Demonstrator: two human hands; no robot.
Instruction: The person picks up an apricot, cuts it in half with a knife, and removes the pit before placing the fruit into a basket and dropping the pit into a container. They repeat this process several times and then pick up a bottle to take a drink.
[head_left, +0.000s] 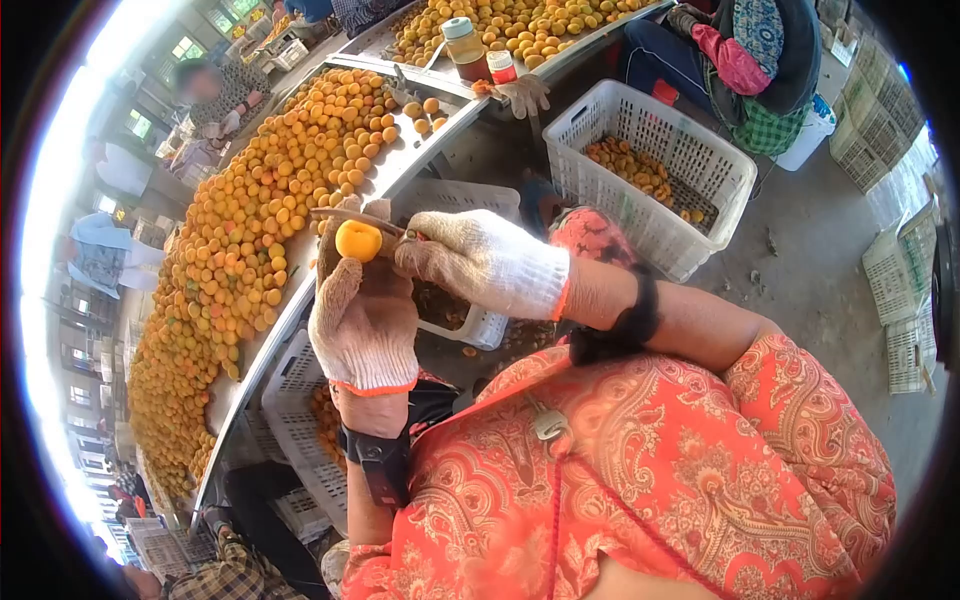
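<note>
My left hand (365,315), in a soiled white cotton glove with an orange cuff, holds an apricot (357,242) up between thumb and fingers. My right hand (490,262), gloved the same way, is closed round a small knife (345,217). Its thin brownish blade lies along the top of the fruit, close to my left fingertips. The knife's handle is mostly hidden inside the glove. Just beyond my hands, a big heap of apricots (250,220) covers a metal-edged table (283,325).
A white plastic crate (705,148) with cut fruit stands on the floor at right. Other crates (290,400) sit below the table edge. A jar (463,45), a red-and-white container (501,67) and a spare glove (525,95) lie near the table corner. Other people (215,100) are around the table.
</note>
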